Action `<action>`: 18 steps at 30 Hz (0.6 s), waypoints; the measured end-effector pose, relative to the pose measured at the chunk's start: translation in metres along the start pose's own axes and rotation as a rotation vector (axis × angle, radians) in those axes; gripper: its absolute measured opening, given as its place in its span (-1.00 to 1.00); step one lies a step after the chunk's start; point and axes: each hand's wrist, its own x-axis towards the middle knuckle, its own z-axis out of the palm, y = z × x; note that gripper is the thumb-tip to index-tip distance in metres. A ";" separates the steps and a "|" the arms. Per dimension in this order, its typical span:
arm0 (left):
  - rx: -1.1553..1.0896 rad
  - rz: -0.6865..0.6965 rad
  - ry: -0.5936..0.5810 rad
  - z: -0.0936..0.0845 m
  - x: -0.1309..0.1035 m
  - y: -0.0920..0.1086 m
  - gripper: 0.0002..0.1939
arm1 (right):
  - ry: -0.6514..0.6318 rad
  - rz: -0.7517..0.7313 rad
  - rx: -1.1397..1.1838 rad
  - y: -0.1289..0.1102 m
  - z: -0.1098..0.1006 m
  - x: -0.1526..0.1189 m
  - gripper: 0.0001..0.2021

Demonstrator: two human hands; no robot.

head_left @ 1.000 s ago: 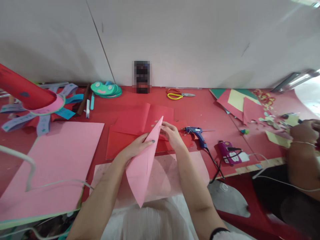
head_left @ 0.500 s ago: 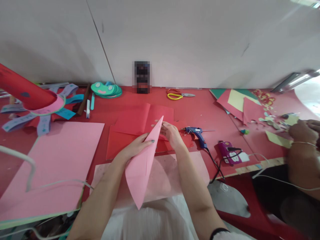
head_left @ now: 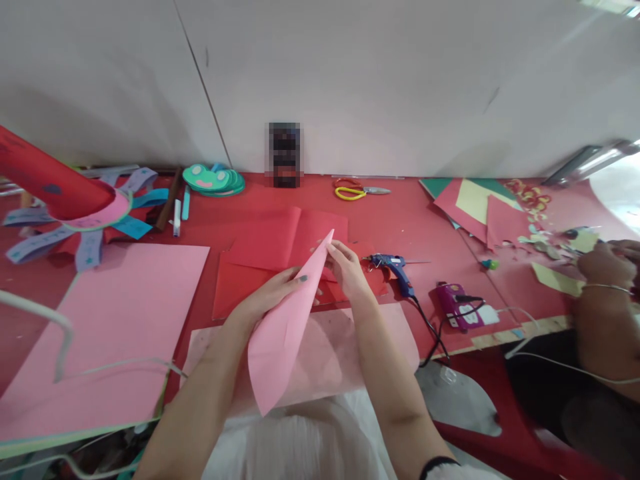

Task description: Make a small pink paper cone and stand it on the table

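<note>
A pink paper sheet [head_left: 287,333], rolled into a pointed cone-like shape, is held slanting above the table, its narrow tip away from me. Against its left side lies my left hand [head_left: 270,293], thumb on the outer face and other fingers partly hidden behind the paper. Near the tip, my right hand [head_left: 344,267] pinches the edge between thumb and fingers. Beneath are red paper sheets [head_left: 260,237] and a pale pink sheet [head_left: 340,347] at the table's front edge. A blue glue gun [head_left: 395,268] rests just right of my right hand.
Yellow-and-red-handled scissors [head_left: 357,191] lie near the wall. To the left are a large pink sheet [head_left: 125,320], teal frog-face cutouts [head_left: 213,180] and a red paper tube [head_left: 55,180]. A purple power strip [head_left: 457,307] and another person's hand [head_left: 607,267] are at right.
The paper's tip has shifted slightly right and its lower end slightly left, with the lower part opening wider. My right hand has moved a little along with the tip.
</note>
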 end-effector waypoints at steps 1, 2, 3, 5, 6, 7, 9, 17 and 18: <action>0.009 0.000 0.000 -0.001 0.000 0.000 -0.57 | 0.008 0.000 0.007 0.001 -0.001 0.001 -0.86; 0.016 0.006 0.005 -0.001 0.000 -0.001 -0.58 | 0.020 0.003 0.009 0.002 -0.001 0.001 -0.87; 0.028 0.022 0.019 -0.003 0.001 -0.002 -0.58 | 0.038 0.006 0.009 0.002 -0.002 0.002 -0.86; 0.081 0.076 0.061 -0.007 0.004 -0.005 -0.58 | 0.086 0.006 0.009 0.004 -0.003 0.004 -0.85; 0.116 0.108 0.083 -0.009 0.006 -0.007 -0.58 | 0.114 0.001 0.011 0.004 -0.004 0.005 -0.83; 0.148 0.134 0.101 -0.011 0.008 -0.008 -0.57 | 0.141 -0.006 0.014 0.004 -0.004 0.005 -0.82; 0.172 0.168 0.122 -0.014 0.011 -0.011 -0.55 | 0.187 -0.016 0.020 0.003 -0.005 0.006 -0.77; -0.228 0.103 0.208 -0.009 0.006 -0.002 -0.55 | 0.047 0.080 -0.026 0.004 -0.006 0.006 -0.66; -0.261 0.094 0.203 -0.009 0.004 -0.001 -0.55 | 0.030 0.082 -0.037 0.004 -0.006 0.005 -0.67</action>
